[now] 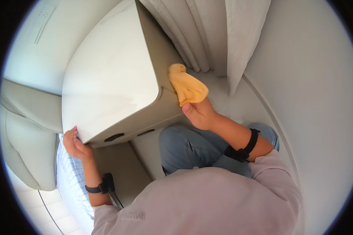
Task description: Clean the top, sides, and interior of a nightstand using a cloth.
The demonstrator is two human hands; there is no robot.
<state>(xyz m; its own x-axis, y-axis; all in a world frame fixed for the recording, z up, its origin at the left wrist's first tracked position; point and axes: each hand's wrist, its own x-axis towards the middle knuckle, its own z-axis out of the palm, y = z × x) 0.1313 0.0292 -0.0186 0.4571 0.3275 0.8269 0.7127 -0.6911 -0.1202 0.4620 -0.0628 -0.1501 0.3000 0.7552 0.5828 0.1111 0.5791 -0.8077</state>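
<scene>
A yellow cloth point(189, 86) is in my right hand point(201, 114), pinched near its lower edge and held against the side of a nightstand-like cabinet point(114, 70). The cabinet has a pale, glossy top with a rounded corner and a beige body with dark recessed handles point(114, 137). My left hand point(76, 144) rests at the near left corner of the cabinet top, its fingertips on the edge. Whether those fingers grip the edge firmly, I cannot tell.
Light grey curtains point(206, 32) hang behind the cabinet, beside a white wall point(309, 73). A padded bed headboard point(32, 147) and checked bedding point(72, 176) lie at the left. My bent knees point(188, 147) are close to the cabinet front. A wall socket plate point(44, 13) sits at upper left.
</scene>
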